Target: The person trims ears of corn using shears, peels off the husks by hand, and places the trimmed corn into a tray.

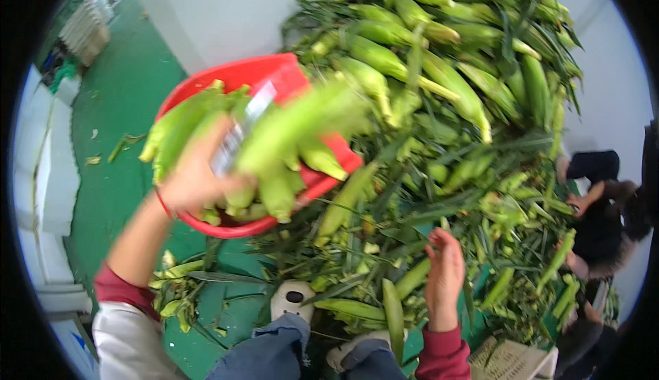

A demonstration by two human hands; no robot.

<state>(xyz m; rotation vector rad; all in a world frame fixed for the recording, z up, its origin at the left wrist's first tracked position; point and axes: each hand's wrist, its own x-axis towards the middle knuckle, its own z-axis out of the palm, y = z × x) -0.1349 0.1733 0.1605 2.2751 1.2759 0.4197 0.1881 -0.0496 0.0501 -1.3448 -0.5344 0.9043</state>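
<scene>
My left hand (201,166) is over the near left side of a red plastic basket (242,231). A motion-blurred ear of corn in green husk (298,127) lies in its grip, pointing up and right across the basket. Beside that ear, against the fingers, shows a flat silvery object (242,127), too blurred to name surely. Several husked-on ears (180,135) fill the basket, their stem ends over the rim. My right hand (445,272) holds nothing, fingers slightly bent and apart, above loose leaves and an ear of corn (413,278).
A high heap of unshucked corn (432,55) leans against the pale wall. Husks and leaves (391,225) cover much of the green floor (121,112). Two other people crouch at right, one person's hand (582,202) near the heap. A crate (507,362) stands at lower right.
</scene>
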